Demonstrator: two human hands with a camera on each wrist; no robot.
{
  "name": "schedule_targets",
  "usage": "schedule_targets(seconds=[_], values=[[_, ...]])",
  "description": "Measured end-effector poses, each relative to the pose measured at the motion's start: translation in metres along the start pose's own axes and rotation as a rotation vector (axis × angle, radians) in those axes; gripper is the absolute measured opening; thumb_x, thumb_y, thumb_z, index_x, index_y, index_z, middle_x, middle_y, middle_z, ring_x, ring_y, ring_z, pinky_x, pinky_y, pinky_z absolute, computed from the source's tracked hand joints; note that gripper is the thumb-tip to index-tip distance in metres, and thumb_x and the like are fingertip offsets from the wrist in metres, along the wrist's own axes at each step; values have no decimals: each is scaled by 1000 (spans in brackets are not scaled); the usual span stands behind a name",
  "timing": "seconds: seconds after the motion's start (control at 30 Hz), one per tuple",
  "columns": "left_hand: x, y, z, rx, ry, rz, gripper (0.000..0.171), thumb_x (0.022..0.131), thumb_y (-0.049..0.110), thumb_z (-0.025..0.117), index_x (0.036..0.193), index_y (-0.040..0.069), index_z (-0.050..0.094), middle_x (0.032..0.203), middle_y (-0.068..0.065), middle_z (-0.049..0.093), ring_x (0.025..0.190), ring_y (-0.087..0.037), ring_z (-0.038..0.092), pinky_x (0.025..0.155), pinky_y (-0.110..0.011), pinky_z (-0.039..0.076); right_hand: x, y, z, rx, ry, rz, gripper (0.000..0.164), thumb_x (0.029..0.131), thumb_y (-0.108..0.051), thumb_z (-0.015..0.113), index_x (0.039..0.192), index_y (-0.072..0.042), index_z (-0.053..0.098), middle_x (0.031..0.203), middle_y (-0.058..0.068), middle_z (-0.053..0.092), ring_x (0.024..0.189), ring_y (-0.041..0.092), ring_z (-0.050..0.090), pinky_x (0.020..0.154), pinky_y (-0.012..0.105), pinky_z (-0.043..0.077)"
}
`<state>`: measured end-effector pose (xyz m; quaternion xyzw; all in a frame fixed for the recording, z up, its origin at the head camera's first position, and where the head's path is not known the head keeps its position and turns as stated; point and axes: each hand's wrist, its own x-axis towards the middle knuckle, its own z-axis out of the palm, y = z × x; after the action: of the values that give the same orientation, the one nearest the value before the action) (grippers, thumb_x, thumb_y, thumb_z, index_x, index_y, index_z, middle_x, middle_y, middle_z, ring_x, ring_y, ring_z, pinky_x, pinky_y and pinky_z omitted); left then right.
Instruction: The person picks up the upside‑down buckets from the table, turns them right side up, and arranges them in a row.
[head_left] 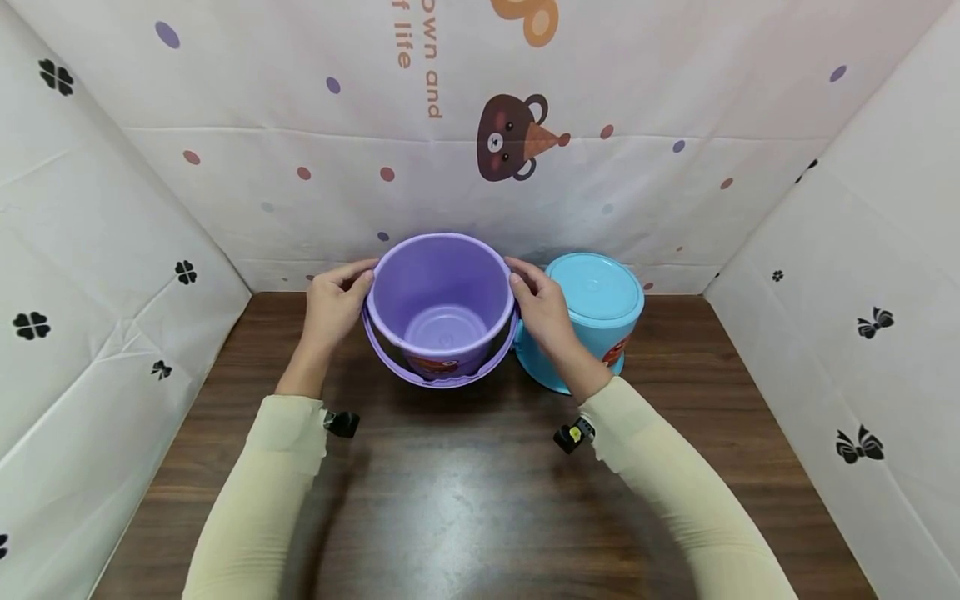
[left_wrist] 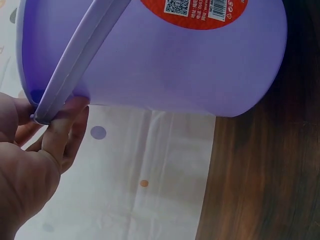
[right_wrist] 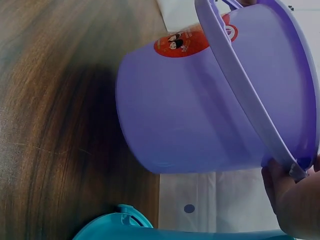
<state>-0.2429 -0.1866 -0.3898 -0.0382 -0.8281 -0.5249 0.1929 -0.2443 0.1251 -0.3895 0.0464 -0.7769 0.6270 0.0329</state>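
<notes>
A purple bucket (head_left: pixel 447 287) is held by its rim between both hands, its mouth facing up and its handle (head_left: pixel 427 383) hanging down at the front. My left hand (head_left: pixel 335 306) grips the left side of the rim, thumb at the edge and fingers beneath, by the handle's joint. On the opposite side my right hand (head_left: pixel 542 307) pinches the rim the same way. The right wrist view shows an orange-red label (right_wrist: pixel 182 42) on the bucket's wall. Right of it a light blue bucket (head_left: pixel 596 287) stands upside down on the table, partly hidden behind the right hand.
The dark wood table (head_left: pixel 450 500) runs back to a white patterned cloth wall (head_left: pixel 435 192). More white cloth closes it in at the left (head_left: pixel 97 317) and right. Small black cameras (head_left: pixel 342 423) are strapped at both wrists.
</notes>
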Motion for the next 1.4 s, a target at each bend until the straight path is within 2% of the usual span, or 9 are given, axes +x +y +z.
schedule_targets(seconds=[0.17, 0.37, 0.5, 0.63, 0.93, 1.1, 1.27, 1.4], values=[[3, -3, 3, -4, -29, -20, 25, 101, 14, 66, 122, 5, 77, 120, -18, 75, 91, 6, 61, 79, -8, 49, 2, 1, 0, -33, 6, 38, 37, 109, -22, 53, 145, -18, 62, 138, 9, 66, 123, 25, 64, 102, 41, 56], [0, -6, 4, 46, -55, -74, 25, 101, 18, 66, 122, 10, 77, 113, -16, 77, 90, 0, 62, 78, -11, 48, -2, 5, 0, -29, -12, 52, 37, 109, -21, 52, 145, -16, 61, 133, 12, 67, 119, 28, 66, 96, 41, 59], [-3, -9, 4, 70, -85, -127, 28, 102, 23, 65, 124, 11, 77, 116, -15, 76, 93, -2, 62, 77, -10, 48, -5, 8, 0, -40, -26, 64, 37, 109, -21, 52, 145, -16, 61, 133, 13, 67, 119, 28, 66, 97, 41, 58], [-4, -9, 4, 51, -101, -148, 29, 103, 24, 64, 125, 11, 76, 119, -16, 75, 95, -4, 62, 77, -10, 49, -6, 10, 0, -56, -25, 62, 37, 109, -23, 53, 144, -17, 61, 135, 12, 67, 122, 27, 65, 101, 43, 56], [-5, -10, 7, 41, -84, -154, 29, 102, 24, 65, 125, 11, 76, 118, -16, 76, 94, -3, 63, 77, -10, 50, -6, 14, 1, -59, -10, 71, 37, 109, -22, 52, 145, -16, 61, 137, 12, 66, 124, 27, 64, 103, 42, 55], [-9, -13, 9, 29, -44, -162, 27, 101, 24, 66, 123, 12, 77, 117, -13, 76, 94, -2, 63, 79, -11, 50, -8, 15, 4, -75, 2, 60, 37, 109, -22, 53, 144, -15, 61, 135, 11, 67, 123, 26, 65, 103, 42, 55], [-15, -17, 9, 63, 13, -161, 26, 101, 24, 66, 121, 12, 78, 109, -13, 77, 88, -1, 61, 77, -12, 48, -9, 17, 7, -91, -23, 50, 38, 110, -24, 51, 146, -16, 59, 137, 10, 67, 123, 25, 64, 103, 43, 55], [-17, -17, 9, 95, 20, -128, 26, 102, 24, 65, 120, 12, 78, 104, -14, 76, 84, -2, 60, 75, -12, 47, -10, 18, 6, -95, -21, 59, 38, 110, -25, 50, 146, -18, 60, 139, 8, 66, 124, 24, 64, 104, 43, 54]])
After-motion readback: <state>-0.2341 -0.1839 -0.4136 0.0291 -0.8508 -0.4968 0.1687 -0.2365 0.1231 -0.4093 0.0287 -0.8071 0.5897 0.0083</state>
